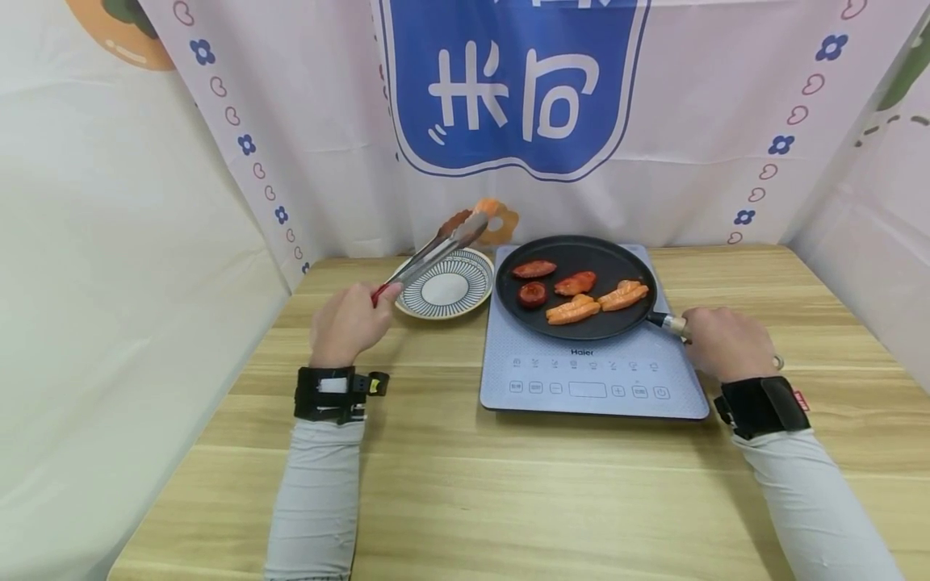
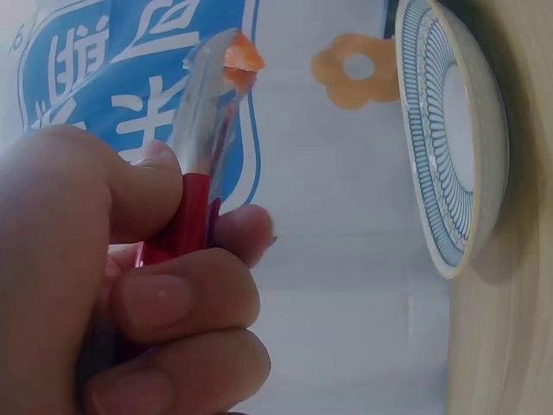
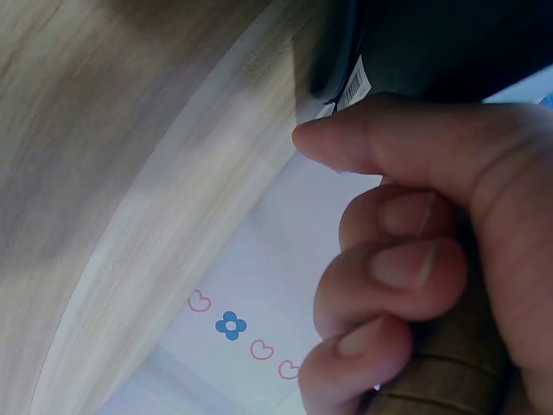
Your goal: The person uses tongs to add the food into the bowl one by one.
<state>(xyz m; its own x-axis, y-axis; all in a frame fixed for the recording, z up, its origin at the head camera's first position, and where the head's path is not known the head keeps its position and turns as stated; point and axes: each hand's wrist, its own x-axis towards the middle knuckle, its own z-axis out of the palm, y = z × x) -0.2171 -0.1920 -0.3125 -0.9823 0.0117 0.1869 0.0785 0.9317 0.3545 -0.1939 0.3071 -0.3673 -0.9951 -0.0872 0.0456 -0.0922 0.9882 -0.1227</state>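
Observation:
My left hand [image 1: 350, 324] grips red-handled metal tongs [image 1: 446, 246], raised above a blue-and-white striped plate [image 1: 445, 290]. At the tongs' tips is a small orange piece of food [image 2: 244, 56], seen in the left wrist view. The handle [image 1: 672, 323] of a black frying pan [image 1: 610, 327] is held by my right hand [image 1: 730, 343], its fingers curled round the wooden part in the right wrist view. Several pieces lie in the pan, among them orange salmon-like strips [image 1: 574, 310], reddish slices [image 1: 534, 269] and a round dark-red piece [image 1: 533, 294].
Under the pan is a pale induction cooker [image 1: 588, 395] with a touch panel facing me. Everything stands on a wooden table [image 1: 436, 484]. A printed cloth [image 1: 320, 121] hangs behind the table, and pale cloth walls flank it.

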